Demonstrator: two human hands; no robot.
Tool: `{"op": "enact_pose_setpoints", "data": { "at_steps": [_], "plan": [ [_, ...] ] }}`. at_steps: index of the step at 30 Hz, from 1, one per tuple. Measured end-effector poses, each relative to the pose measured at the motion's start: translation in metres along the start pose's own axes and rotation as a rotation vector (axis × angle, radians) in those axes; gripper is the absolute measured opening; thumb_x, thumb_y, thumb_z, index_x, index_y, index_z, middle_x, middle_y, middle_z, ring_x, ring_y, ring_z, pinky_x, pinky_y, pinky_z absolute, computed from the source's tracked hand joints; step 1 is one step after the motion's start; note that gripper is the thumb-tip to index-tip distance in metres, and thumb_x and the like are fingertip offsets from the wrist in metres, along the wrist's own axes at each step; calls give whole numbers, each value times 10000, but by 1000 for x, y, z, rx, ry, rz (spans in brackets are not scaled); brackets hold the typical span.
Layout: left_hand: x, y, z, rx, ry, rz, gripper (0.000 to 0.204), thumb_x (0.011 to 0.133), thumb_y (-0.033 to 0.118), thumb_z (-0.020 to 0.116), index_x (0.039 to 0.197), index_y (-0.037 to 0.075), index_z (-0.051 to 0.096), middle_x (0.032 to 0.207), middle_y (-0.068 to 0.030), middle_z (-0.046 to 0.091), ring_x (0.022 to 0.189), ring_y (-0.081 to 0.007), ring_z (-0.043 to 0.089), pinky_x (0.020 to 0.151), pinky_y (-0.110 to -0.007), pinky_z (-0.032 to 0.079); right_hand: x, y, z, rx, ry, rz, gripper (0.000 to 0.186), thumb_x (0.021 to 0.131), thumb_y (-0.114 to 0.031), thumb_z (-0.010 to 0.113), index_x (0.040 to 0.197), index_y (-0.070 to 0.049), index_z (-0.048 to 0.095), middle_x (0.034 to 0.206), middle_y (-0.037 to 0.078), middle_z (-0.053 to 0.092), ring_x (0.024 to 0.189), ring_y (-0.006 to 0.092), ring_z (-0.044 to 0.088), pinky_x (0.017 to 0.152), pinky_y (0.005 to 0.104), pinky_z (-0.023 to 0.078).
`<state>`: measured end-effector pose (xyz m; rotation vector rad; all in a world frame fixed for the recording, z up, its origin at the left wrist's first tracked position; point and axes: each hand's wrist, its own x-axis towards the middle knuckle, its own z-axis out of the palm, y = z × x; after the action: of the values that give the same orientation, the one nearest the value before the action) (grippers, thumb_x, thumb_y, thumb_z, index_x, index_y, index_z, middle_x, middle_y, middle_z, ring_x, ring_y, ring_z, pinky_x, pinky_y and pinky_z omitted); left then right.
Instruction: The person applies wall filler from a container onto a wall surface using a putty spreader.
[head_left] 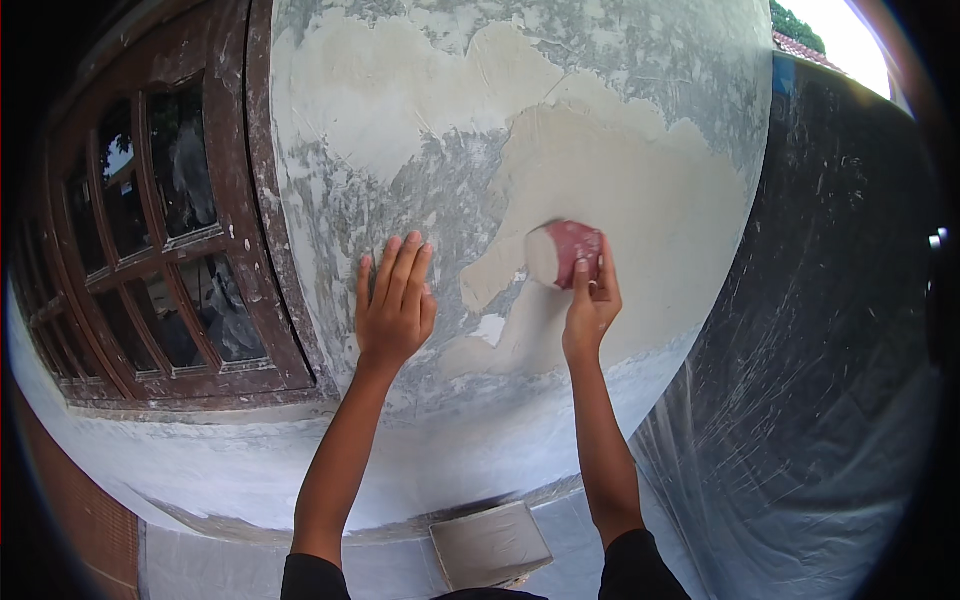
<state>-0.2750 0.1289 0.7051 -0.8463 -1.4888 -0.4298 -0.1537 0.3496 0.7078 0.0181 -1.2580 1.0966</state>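
In front of me stands a grey wall (400, 180) with uneven patches of cream putty (620, 160) spread over it. My right hand (592, 320) grips a flat red putty spreader (578, 250) by its right side. The spreader lies against the putty patch, its left part pale cream. To the left, my left hand (393, 310) is open, fingers stretched upward and laid on bare grey wall. It holds nothing.
A brown wooden window (150, 250) with small glass panes borders the wall at left. Below, between my arms, lies a square putty-coated board (492, 545). Clear plastic sheeting (780, 440) hangs over a dark surface at right.
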Motion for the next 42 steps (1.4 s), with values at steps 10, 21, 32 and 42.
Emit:
{"op": "enact_pose_setpoints", "data": {
  "at_steps": [10, 21, 32, 42],
  "plan": [
    [-1, -1, 0, 10, 5, 2, 436, 933, 143, 489, 1362, 95, 554, 1450, -58, 528, 1387, -229, 443, 1191, -484, 248, 1, -9, 1, 105, 83, 102, 464, 991, -90, 602, 1435, -16, 490, 1275, 96, 607, 1109, 147, 578, 947, 280, 456],
    [0, 1, 1, 4, 7, 3, 439, 930, 137, 489, 1362, 96, 554, 1451, -59, 526, 1386, -228, 444, 1188, -488, 252, 3, -8, -9, 192, 156, 157, 480, 992, -107, 608, 1441, -4, 474, 1346, 123, 582, 1158, 161, 570, 972, 284, 450],
    [0, 2, 0, 3, 3, 4, 430, 932, 141, 489, 1353, 93, 563, 1446, -58, 529, 1382, -225, 448, 1190, -484, 250, -7, -9, -13, 260, 249, 128, 473, 993, -76, 595, 1443, -4, 470, 1334, 119, 589, 1157, 151, 567, 987, 295, 447],
    [0, 0, 1, 10, 13, 4, 424, 938, 143, 484, 1351, 93, 565, 1436, -58, 540, 1383, -225, 450, 1191, -483, 250, -18, -2, -18, 151, 40, 173, 467, 997, -118, 595, 1437, -10, 481, 1365, 139, 567, 1187, 175, 555, 981, 292, 438]
  ]
}}
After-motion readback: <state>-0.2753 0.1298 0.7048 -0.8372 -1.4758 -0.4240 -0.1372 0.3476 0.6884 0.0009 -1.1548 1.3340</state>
